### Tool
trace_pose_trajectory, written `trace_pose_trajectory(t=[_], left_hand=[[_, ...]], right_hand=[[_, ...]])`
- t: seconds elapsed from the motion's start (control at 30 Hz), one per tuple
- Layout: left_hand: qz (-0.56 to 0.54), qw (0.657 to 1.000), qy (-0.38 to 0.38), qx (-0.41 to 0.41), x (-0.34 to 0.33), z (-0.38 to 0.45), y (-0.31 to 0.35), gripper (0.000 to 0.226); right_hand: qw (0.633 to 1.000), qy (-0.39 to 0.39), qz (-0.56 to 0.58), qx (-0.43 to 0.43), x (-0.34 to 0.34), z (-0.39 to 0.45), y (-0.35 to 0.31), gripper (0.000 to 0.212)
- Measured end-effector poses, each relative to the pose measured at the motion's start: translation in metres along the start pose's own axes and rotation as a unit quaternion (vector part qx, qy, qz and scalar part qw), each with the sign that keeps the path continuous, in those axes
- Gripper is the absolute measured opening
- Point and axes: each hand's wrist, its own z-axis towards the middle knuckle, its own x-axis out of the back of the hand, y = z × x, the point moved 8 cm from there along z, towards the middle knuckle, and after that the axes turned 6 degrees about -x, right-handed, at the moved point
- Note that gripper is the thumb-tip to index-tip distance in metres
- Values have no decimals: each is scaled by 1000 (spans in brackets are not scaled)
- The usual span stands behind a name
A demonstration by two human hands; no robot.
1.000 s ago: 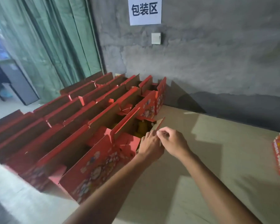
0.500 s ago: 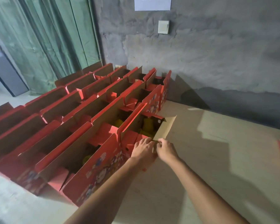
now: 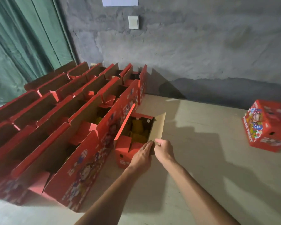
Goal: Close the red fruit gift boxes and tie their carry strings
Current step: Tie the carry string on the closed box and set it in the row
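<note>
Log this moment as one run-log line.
phase: closing | left hand: on open red box | right hand: pinching right flap | fruit: visible | string: untied

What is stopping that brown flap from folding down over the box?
Nothing visible. Both hands, left and right, are already at the flap, and the open box below holds yellow fruit sitting under the rim.
</note>
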Motion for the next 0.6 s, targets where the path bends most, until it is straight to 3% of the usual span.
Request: trace_pose_trajectory(t=[0.33, 0.47, 0.6], left_hand=[[-122, 984, 7, -133, -73, -35, 102, 63], [-183, 969, -4, -167, -81, -50, 129, 49], [-255, 957, 15, -138, -80, -60, 136, 50]], right_hand=[[996, 80, 45, 19, 102, -80, 83, 45], [997, 77, 12, 29, 129, -99, 105, 60], [996, 66, -34, 43, 154, -114, 115, 63]])
